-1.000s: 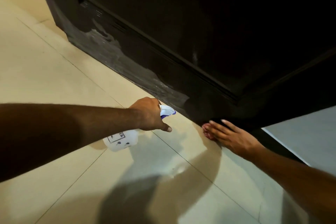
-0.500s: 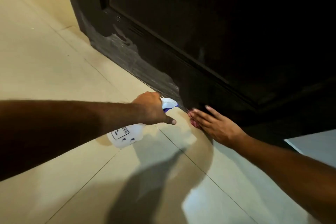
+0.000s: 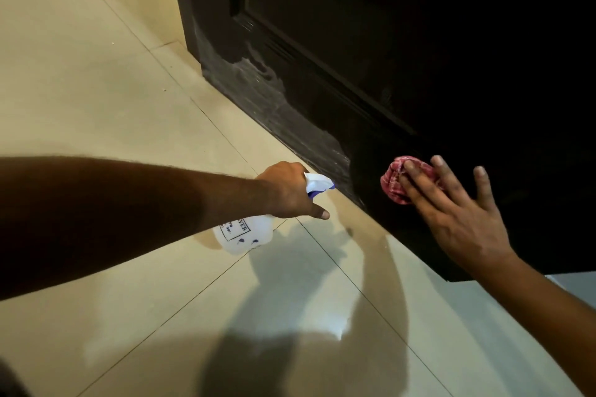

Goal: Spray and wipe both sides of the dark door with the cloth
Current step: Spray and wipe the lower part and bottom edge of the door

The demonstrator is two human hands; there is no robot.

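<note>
Door point(image 3: 419, 42) fills 12 to 3 o'clock — my right hand point(image 3: 458, 219), fingers straight, presses the red cloth point(image 3: 395, 185) against its lower edge. At the cloth's 9 o'clock my left hand point(image 3: 287, 192) grips the spray bottle point(image 3: 245, 234).

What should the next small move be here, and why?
Probably slide the cloth left along the door's bottom edge: the right hand presses it just right of a pale grey smear not yet wiped.

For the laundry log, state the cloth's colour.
The cloth is red with pale mottling, pressed under the right hand; head view.
</note>
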